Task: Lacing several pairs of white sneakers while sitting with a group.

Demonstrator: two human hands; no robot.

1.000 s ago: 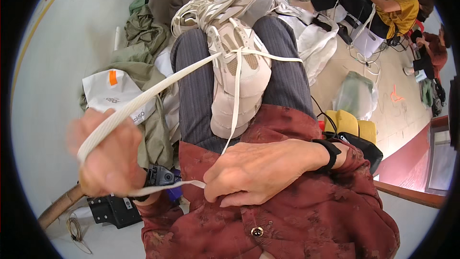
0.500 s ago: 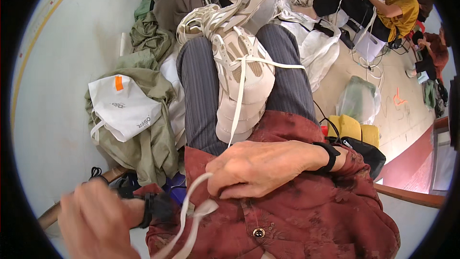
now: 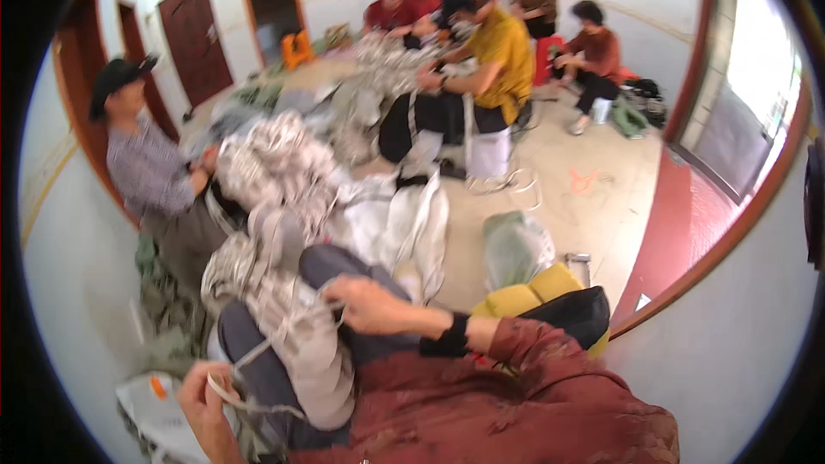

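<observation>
A beige sneaker [image 3: 320, 369] lies across my lap between my thighs, blurred by motion. A pale flat shoelace [image 3: 260, 347] stretches from its top toward my left hand [image 3: 206, 404]. That hand is closed on the lace beside my left knee, with a loose end hanging from the fingers. My right hand [image 3: 371, 304] is above the sneaker, its fingers pinched on another stretch of lace near the shoe's opening. More beige sneakers [image 3: 228, 271], tied in a bunch, rest against the far side of this one.
A large heap of beige shoes [image 3: 279, 163] lies beyond my knees. A person in plaid [image 3: 146, 163] sits at left, one in yellow [image 3: 494, 60] ahead. A white bag [image 3: 159, 412] lies at lower left; yellow cushions [image 3: 533, 288] and a black bag [image 3: 571, 314] are at right.
The view has swung up and to the right, showing the room. My right hand has gone from my lap to the sneaker's lacing. My left hand has come in beside my left knee, holding lace.
</observation>
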